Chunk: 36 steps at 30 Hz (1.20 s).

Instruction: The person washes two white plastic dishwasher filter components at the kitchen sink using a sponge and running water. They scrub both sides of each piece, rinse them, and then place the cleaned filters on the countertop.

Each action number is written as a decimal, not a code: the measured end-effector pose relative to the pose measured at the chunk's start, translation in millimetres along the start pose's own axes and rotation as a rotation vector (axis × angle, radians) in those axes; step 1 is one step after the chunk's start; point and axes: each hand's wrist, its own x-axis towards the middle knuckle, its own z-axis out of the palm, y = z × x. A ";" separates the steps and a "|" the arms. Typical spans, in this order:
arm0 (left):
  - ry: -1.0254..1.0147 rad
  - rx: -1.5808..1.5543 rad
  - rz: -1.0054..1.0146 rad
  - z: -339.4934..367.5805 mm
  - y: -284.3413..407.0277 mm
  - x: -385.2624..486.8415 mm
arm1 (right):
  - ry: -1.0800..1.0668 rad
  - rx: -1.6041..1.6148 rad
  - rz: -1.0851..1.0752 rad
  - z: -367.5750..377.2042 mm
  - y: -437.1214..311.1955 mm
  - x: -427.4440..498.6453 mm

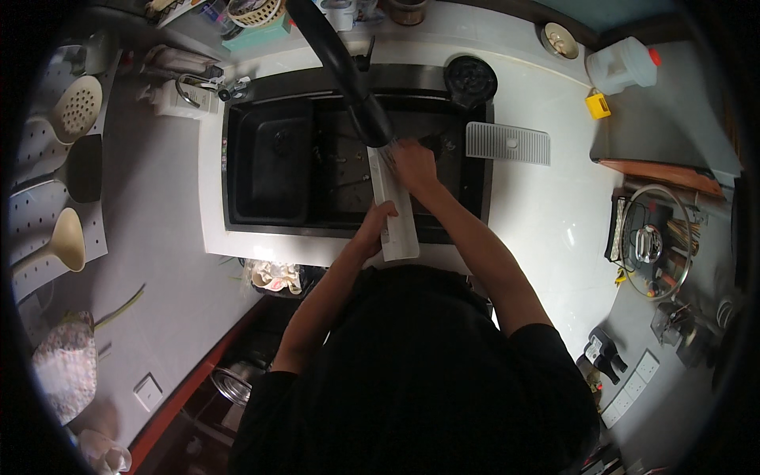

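A long, narrow white plastic tray slants over the black sink, its near end reaching past the front edge. My left hand grips its left side near the lower end, thumb over the rim. Near the tray's far end is my right hand, against its inside. Those fingers are partly hidden, so whether they hold anything cannot be told. The black faucet hangs right above that end, and water seems to run from it onto the tray. Small scraps of debris lie on the sink floor.
A grey slatted plate lies right of the sink, below a round black drain part on the rim. Inside the sink's left side sits a black basin. A white pump bottle stands back left; a plastic jug stands back right.
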 end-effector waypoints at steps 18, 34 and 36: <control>-0.074 -0.127 0.398 -9.3 59.6 65.9 | -0.031 0.473 0.405 -73.6 51.4 -52.4; 0.003 -0.221 0.662 -18.8 71.9 49.6 | 0.028 0.563 0.105 -85.0 1.4 -72.7; 0.033 -0.193 0.657 -13.9 71.3 44.0 | 0.052 0.459 0.071 -76.6 -6.6 -69.8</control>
